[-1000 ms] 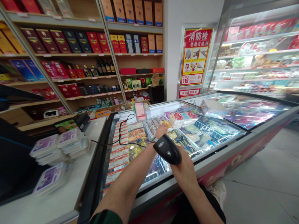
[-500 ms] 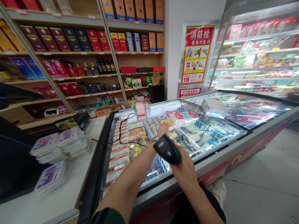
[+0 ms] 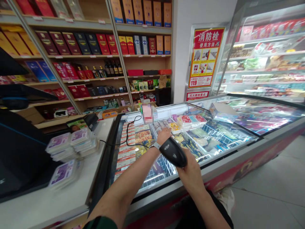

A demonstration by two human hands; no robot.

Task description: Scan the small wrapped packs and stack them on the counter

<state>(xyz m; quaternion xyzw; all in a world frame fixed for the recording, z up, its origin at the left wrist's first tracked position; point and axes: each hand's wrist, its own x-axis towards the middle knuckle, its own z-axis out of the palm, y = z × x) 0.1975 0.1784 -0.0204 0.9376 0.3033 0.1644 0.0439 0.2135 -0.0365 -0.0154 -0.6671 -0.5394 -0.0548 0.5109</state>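
Standing here, I see a person who works over a chest freezer (image 3: 221,162) in a small shop. The right hand (image 3: 192,174) is closed around a black handheld barcode scanner (image 3: 173,152) and holds it above the front rim of the freezer, with the fingers mostly hidden behind the scanner. The left hand (image 3: 164,136) reaches further, over the middle of the freezer, and is very near a row of wrapped packets (image 3: 164,124) in a wire basket (image 3: 162,170). I cannot tell if this hand holds something (its own fingers cover that part).

In my opinion, the main danger is the scanner's black cable (image 3: 127,136), which lies across the freezer near the left wrist. A quick pull of the arm could catch it and jerk the scanner. If the right hand's grip became loose, the scanner could also drop into the wire basket, and a careless reach could push packets out of their row.

To the left of the freezer, a white surface (image 3: 78,194) stands just beside it, with stacks of plastic trays (image 3: 69,147) not far from its edge, so an elbow has little room there. To the right of the freezer, a glass lid (image 3: 259,116) gives more open space above, and the tile floor (image 3: 269,190) lies beyond the freezer's front corner.
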